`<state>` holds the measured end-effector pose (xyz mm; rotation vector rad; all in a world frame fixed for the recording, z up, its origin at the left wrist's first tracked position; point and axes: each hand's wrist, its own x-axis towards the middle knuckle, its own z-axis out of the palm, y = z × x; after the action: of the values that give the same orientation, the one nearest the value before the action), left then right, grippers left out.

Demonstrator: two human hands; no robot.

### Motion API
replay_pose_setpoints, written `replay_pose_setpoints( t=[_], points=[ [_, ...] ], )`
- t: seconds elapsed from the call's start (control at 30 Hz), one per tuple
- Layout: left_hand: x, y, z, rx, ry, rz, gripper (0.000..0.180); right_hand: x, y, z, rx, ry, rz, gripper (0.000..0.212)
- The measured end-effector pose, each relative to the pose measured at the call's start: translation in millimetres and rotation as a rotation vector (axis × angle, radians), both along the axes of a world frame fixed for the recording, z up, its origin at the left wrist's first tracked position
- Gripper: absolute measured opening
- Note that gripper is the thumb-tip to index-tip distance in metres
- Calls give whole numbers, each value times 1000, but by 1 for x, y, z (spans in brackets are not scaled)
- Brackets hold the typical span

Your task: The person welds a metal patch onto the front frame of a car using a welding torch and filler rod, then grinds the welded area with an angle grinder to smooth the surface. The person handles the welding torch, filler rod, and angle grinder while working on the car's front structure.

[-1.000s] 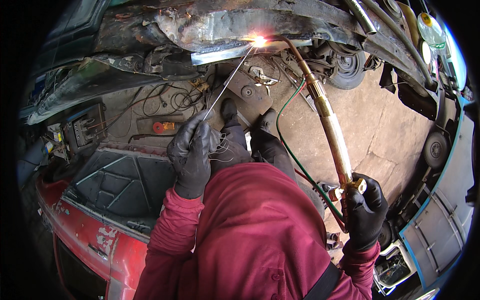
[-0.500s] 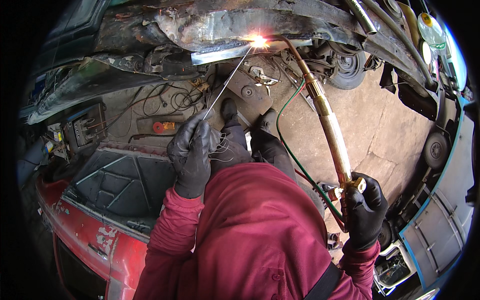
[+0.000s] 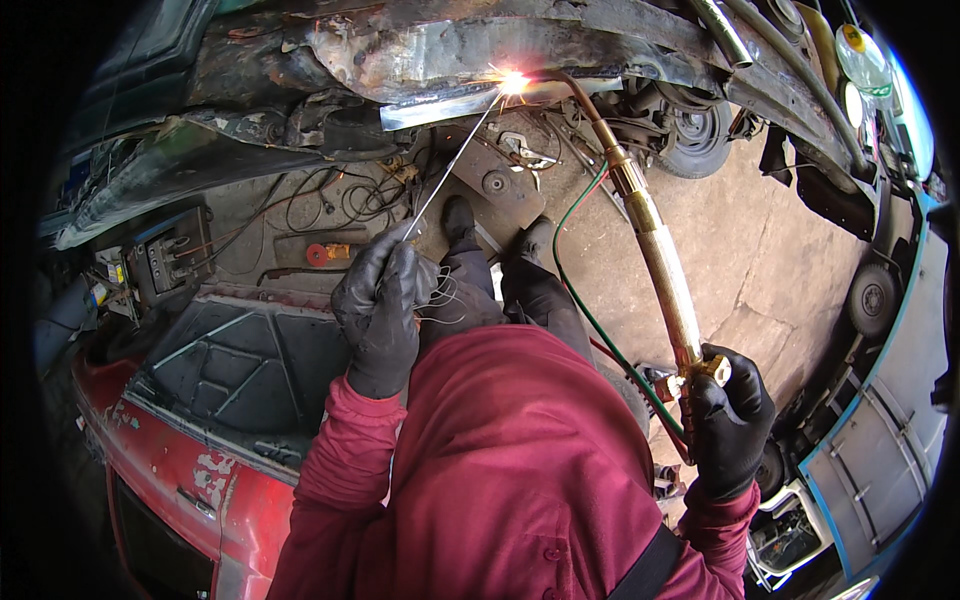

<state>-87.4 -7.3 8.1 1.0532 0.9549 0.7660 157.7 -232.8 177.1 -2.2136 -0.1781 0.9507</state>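
My gloved left hand (image 3: pixel 383 310) is closed on a thin filler rod (image 3: pixel 450 165), whose far tip reaches a bright, sparking glow. Below its fingers, loose loops of wire (image 3: pixel 445 300) stick out. My gloved right hand (image 3: pixel 730 420) grips the brass gas welding torch (image 3: pixel 662 270) at its valve end. The torch's bent nozzle (image 3: pixel 580 93) meets the same glow. There, a shiny metal strip (image 3: pixel 440 108) lies along the lower edge of a worn, partly bared car body panel (image 3: pixel 400 55). Green and red hoses (image 3: pixel 575 285) run from beside the torch.
A red car (image 3: pixel 240 500) with a dark panel on it is at left. On the floor lie an angle grinder (image 3: pixel 330 254) and tangled cables (image 3: pixel 365 195). A wheel (image 3: pixel 698 135) sits beneath the far bodywork; a blue-grey panel (image 3: pixel 875 450) and white chair (image 3: pixel 795 530) are at right.
The glow and torch nozzle have shifted slightly left along the strip. My left hand and the rod have moved a little left too, and the sparks spread wider.
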Motion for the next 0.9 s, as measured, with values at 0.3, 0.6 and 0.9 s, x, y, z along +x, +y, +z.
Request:
replay_pose_setpoints(
  t=[0.3,0.6,0.9],
  points=[
    [3,0,3,-25,12,4,31,1,1,1,-20,27,-20,31],
    [2,0,6,-49,66,11,31,1,0,-2,-6,22,-11,31],
    [1,1,3,-18,76,3,29,1,-1,-3,-20,40,-33,31]
  ],
)
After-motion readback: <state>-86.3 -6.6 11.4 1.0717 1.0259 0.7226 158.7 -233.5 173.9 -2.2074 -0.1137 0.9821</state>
